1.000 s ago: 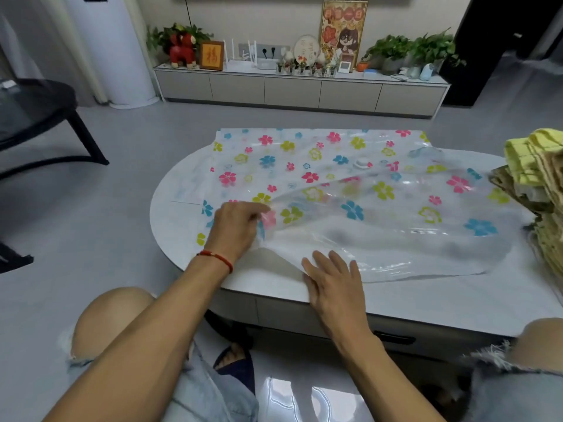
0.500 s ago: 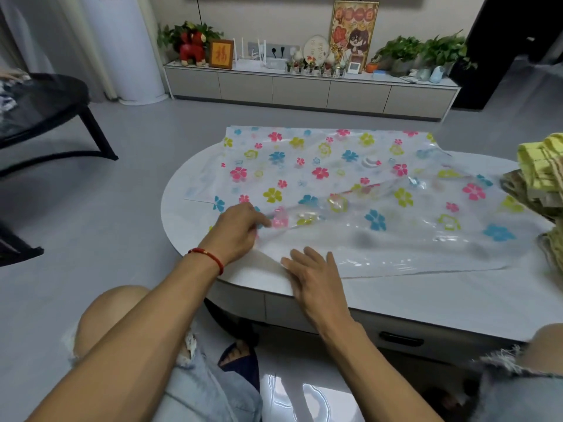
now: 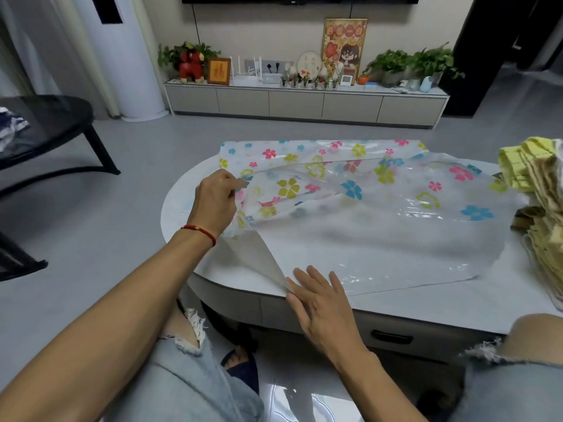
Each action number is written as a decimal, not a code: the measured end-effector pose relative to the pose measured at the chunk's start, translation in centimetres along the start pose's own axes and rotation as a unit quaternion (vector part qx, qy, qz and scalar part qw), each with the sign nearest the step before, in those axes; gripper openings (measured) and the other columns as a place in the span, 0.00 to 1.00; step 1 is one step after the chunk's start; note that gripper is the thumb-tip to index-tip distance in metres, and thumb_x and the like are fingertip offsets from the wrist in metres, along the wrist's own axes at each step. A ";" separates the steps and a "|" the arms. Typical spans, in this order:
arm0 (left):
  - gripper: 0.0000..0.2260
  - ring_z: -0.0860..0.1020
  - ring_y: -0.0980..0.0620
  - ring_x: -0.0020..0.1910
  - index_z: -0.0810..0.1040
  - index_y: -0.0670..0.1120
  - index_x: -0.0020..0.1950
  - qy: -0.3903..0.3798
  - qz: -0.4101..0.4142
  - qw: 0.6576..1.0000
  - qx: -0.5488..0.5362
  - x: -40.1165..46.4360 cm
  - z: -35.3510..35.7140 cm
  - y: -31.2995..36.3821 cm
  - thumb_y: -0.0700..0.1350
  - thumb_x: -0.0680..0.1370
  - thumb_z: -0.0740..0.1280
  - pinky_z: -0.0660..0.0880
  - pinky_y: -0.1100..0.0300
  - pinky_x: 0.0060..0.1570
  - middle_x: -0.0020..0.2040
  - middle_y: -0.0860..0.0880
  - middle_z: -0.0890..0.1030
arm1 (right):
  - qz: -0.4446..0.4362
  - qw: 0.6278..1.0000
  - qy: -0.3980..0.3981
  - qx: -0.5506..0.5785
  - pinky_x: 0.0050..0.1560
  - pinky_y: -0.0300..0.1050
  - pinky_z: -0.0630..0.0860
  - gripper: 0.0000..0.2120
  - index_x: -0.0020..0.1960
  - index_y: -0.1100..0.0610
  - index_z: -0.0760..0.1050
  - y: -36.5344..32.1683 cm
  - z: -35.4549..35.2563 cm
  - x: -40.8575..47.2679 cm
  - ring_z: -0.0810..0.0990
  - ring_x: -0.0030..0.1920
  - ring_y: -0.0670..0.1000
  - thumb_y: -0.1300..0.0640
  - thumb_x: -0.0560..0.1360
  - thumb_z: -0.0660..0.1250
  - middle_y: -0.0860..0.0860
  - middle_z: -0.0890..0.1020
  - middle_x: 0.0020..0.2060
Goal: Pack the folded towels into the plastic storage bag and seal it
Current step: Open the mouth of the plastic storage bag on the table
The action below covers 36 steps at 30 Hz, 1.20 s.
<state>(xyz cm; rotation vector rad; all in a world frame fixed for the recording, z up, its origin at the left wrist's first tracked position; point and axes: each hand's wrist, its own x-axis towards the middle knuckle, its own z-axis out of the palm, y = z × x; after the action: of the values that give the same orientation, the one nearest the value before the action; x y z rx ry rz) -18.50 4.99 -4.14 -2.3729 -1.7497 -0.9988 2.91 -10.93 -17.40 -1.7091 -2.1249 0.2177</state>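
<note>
A clear plastic storage bag [image 3: 380,214] printed with coloured flowers lies spread across the white table [image 3: 426,306]. My left hand [image 3: 216,199] pinches the bag's upper layer at its left edge and holds it lifted off the table, so the mouth gapes toward me. My right hand [image 3: 320,296] lies flat with straight fingers on the lower layer at the table's near edge. A stack of folded yellow and beige towels [image 3: 539,208] stands at the table's right end, partly cut off by the frame.
A black side table [image 3: 45,129] stands on the floor at the left. A long low cabinet [image 3: 304,102] with plants and ornaments runs along the far wall. My knees sit below the table's near edge.
My left hand has raised the bag's top layer higher and pulled it left, which opened the mouth wider. My right hand has stayed flat on the lower layer near the edge.
</note>
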 end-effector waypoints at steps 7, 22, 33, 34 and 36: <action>0.12 0.75 0.46 0.57 0.84 0.53 0.57 -0.197 0.156 0.966 0.056 1.0 0.3 4.2 0.43 0.76 0.67 0.74 0.53 0.53 0.61 0.47 0.78 | 0.112 0.983 0.020 0.142 0.82 0.51 0.48 0.20 0.74 0.46 0.75 3.3 -4.4 1.5 0.62 0.80 0.50 0.44 0.85 0.57 0.47 0.70 0.78; 0.36 0.67 0.37 0.70 0.59 0.55 0.78 -0.243 0.343 0.875 0.242 4.9 9.5 15.6 0.64 0.74 0.65 0.73 0.42 0.60 0.79 0.51 0.62 | 0.203 0.963 -0.146 -0.098 0.74 0.77 0.35 0.41 0.82 0.33 0.42 13.7 -6.7 4.2 0.35 0.82 0.66 0.20 0.72 0.43 0.55 0.41 0.84; 0.43 0.65 0.43 0.70 0.55 0.52 0.80 -0.220 0.213 0.944 0.123 7.6 8.6 17.0 0.63 0.70 0.69 0.77 0.43 0.55 0.81 0.57 0.52 | 0.195 0.980 0.027 0.028 0.68 0.52 0.73 0.18 0.67 0.45 0.79 17.4 -18.2 3.9 0.76 0.69 0.51 0.44 0.80 0.64 0.46 0.80 0.69; 0.44 0.64 0.44 0.70 0.56 0.53 0.79 -0.215 0.199 0.951 0.099 7.7 8.8 17.5 0.64 0.69 0.70 0.75 0.40 0.56 0.81 0.59 0.52 | 0.203 0.976 0.080 0.022 0.64 0.51 0.76 0.16 0.64 0.47 0.82 18.4 -20.2 3.3 0.80 0.63 0.52 0.47 0.79 0.65 0.46 0.83 0.64; 0.45 0.63 0.44 0.69 0.57 0.55 0.79 -0.200 0.173 0.963 0.057 8.0 9.2 18.9 0.66 0.66 0.72 0.71 0.36 0.59 0.80 0.61 0.54 | 0.230 0.956 0.181 -0.019 0.58 0.51 0.79 0.13 0.59 0.52 0.85 21.4 -24.3 2.3 0.83 0.57 0.56 0.53 0.78 0.66 0.51 0.87 0.56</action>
<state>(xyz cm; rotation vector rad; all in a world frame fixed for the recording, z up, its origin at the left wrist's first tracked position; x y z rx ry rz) 3.49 8.37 -1.00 -2.8092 -1.3510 -0.3811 31.53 -6.78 -2.67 -2.0636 -1.4643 -0.0108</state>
